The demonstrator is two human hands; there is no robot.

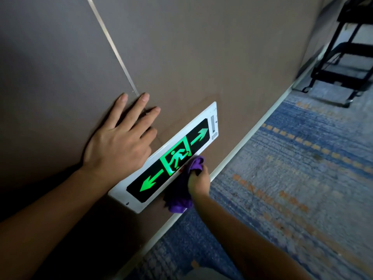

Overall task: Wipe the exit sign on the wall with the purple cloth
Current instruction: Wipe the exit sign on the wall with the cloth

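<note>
The exit sign (155, 174) is a long white-framed panel low on the brown wall, with a black face, glowing green arrows at both ends and a green running figure in the middle. My right hand (198, 181) is closed around the purple cloth (181, 188) and presses it against the sign's lower edge, below the running figure. The cloth bunches above my fingers and hangs down below them. My left hand (121, 136) lies flat on the wall just above the sign, fingers spread, holding nothing.
A pale skirting strip (242, 146) runs along the wall's foot. Blue carpet with orange dashes (292, 178) covers the floor to the right. A black metal trolley frame (343, 63) stands at the far upper right. A thin metal seam (113, 47) crosses the wall.
</note>
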